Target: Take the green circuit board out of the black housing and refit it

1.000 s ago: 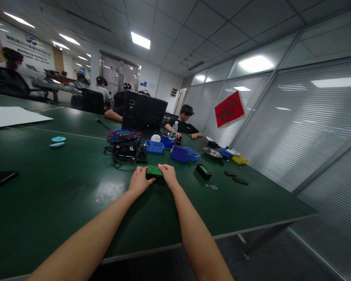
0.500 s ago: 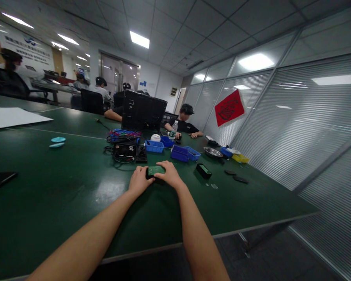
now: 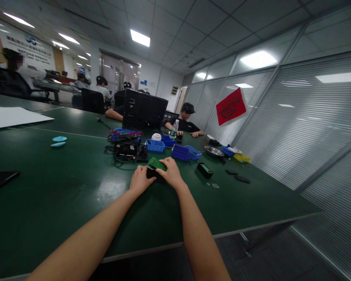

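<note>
A green circuit board (image 3: 157, 163) sits tilted above a black case (image 3: 152, 173) on the green table. The fingers of my right hand (image 3: 172, 171) are closed on the board's right end. My left hand (image 3: 140, 180) grips the left side of the black case, which is partly hidden by both hands and the board. To the right stands another black case (image 3: 204, 170) with a green board inside. Near it lie a small ring (image 3: 208, 184) and a clear flat piece (image 3: 215, 185).
Behind my hands are a black device with cables (image 3: 125, 149), blue bins (image 3: 155, 145), a bottle (image 3: 174, 129) and a monitor (image 3: 144, 109). A metal bowl (image 3: 214, 151) and flat black pieces (image 3: 241, 179) lie right. A person (image 3: 185, 121) sits across the table.
The circuit board was lying level in the black case; now my right hand has lifted it and it tilts above the case. My left hand has stayed at the case.
</note>
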The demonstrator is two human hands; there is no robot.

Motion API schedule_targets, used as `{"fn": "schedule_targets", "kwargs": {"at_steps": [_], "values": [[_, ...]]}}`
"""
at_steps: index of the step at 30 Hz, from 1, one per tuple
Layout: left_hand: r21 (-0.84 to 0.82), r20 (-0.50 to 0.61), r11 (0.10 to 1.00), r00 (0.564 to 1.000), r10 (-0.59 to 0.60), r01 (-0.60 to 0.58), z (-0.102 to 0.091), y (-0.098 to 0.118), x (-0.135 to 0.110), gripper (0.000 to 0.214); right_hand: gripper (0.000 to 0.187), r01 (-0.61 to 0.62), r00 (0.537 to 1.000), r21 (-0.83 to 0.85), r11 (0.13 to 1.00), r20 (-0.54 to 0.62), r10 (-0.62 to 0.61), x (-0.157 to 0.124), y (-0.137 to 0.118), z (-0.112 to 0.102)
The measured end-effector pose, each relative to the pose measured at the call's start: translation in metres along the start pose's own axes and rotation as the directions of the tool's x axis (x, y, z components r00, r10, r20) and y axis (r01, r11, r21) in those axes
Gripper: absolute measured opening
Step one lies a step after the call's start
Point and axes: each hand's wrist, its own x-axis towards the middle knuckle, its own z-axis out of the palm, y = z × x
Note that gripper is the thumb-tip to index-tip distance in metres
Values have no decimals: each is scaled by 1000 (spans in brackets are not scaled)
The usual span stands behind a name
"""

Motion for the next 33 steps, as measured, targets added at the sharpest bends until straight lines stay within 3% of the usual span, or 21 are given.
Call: {"fn": "schedule_targets", "kwargs": {"at_steps": [7,18,33], "values": [[10,-16,1000,1000,13,-13,2,-2,1,52,37,-97,995,72,993,24,96,1,5,5],[13,-22,1000,1000,19,-18,2,-1,2,55,35,-64,988,-20,998,139,66,-3,7,8],[4,-38,1000,999,24,-24,3,-3,1,60,34,-76,992,60,995,106,69,-2,13,19]]}}
